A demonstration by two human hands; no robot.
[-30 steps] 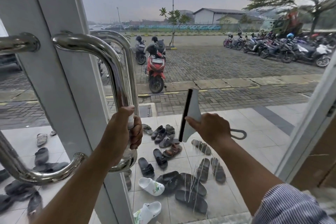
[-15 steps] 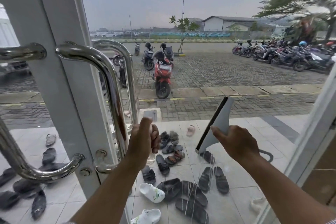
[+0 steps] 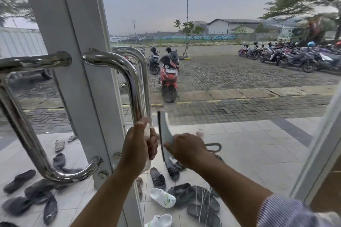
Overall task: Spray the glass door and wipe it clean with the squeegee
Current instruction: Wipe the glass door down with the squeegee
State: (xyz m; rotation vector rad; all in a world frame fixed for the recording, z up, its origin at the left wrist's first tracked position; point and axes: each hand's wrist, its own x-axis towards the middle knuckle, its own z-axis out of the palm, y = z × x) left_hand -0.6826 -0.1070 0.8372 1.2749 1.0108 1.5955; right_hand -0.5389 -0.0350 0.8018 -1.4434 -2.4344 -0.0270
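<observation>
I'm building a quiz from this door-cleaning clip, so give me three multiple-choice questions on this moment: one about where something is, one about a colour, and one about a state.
1. Where is the squeegee?
A) at the pane's top corner
B) just right of the chrome door handle
C) lying on the floor

2. What colour is the nearest scooter outside?
A) red
B) yellow
C) green

3. What is the right hand doing?
A) resting flat on the glass
B) hanging empty
C) gripping the squeegee

Answers:
1 B, its blade stands upright beside the handle.
2 A, its body panels are red.
3 C, the hand is closed round the squeegee's grip.
</observation>
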